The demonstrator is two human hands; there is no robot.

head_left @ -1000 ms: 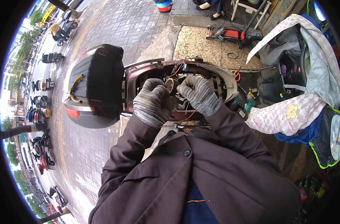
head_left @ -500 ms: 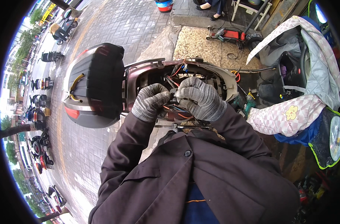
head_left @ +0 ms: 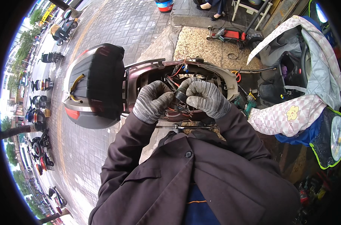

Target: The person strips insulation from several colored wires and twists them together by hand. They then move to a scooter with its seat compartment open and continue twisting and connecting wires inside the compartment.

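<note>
Both my hands wear grey knitted gloves and are close together above the open body of a scooter [head_left: 133, 88]. My right hand [head_left: 207, 98] grips a small black ring that looks like a roll of electrical tape [head_left: 181, 96]. Just left of it, my left hand [head_left: 152, 101] is closed in a pinch; what lies between its fingertips is too small to make out. Under and behind the hands, red and other coloured wires [head_left: 174, 71] run through the cavity, and a blue connector [head_left: 185, 68] shows at its far side.
A black and silver top box [head_left: 97, 84] with a yellow handle sits at the scooter's left end. Padded checked fabric [head_left: 288, 114] drapes over the front at right. Beyond stands a red floor jack [head_left: 230, 34]. A person's feet [head_left: 215, 17] show at the top.
My hands have drawn slightly apart. The black roll has turned and now shows plainly at my right fingertips, where it was mostly hidden before.
</note>
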